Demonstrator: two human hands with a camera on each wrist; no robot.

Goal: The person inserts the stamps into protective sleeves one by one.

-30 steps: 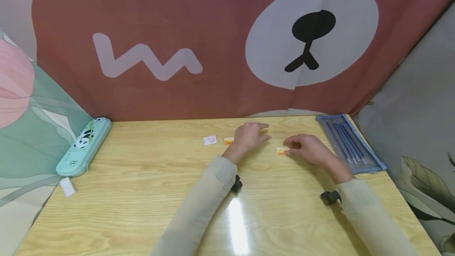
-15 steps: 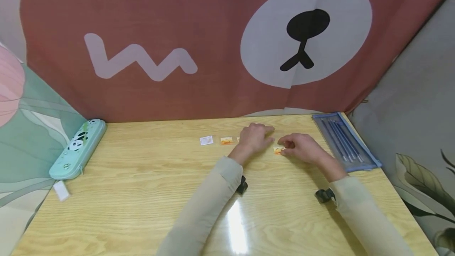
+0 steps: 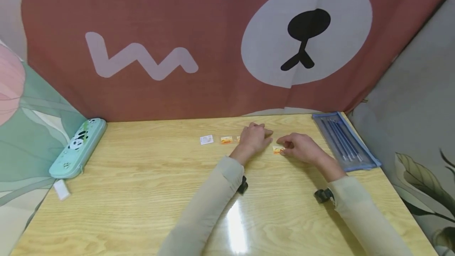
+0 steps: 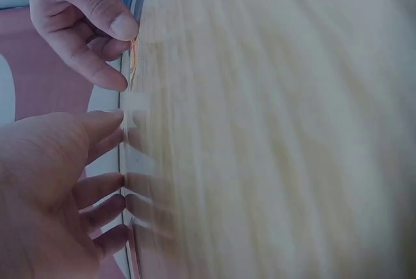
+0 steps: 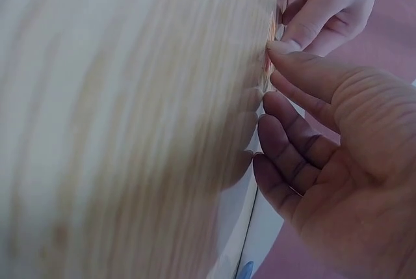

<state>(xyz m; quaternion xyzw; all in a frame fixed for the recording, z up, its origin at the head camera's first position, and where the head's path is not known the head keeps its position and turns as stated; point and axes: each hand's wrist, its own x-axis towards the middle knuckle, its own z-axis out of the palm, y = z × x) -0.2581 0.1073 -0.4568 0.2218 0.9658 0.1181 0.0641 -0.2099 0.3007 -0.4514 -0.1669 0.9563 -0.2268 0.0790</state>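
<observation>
My right hand (image 3: 301, 147) pinches a small orange-and-white picture card (image 3: 277, 150) between thumb and fingers, low over the table. In the right wrist view the thumb and index finger of the right hand (image 5: 351, 142) meet at the card's orange edge (image 5: 268, 58). Just to the left, my left hand (image 3: 253, 137) rests with fingers extended; its fingertips (image 4: 114, 181) are at the tabletop in the left wrist view. A purple-and-white card (image 3: 206, 140) and another orange card (image 3: 226, 140) lie in a row left of it. A third card (image 3: 238, 139) is mostly hidden behind the left hand.
A mint panda pencil case (image 3: 79, 147) lies at the table's left edge, a white tag (image 3: 62, 190) beside it. Near the right edge is a blue mesh zip pouch (image 3: 346, 141) with several pencils inside. A bear-print cloth (image 3: 142, 98) hangs behind the wooden table (image 3: 135, 192).
The head view has shifted slightly. My left hand has moved right, baring the edge of a third card, and sits closer to the right hand, which keeps its pinch on the card.
</observation>
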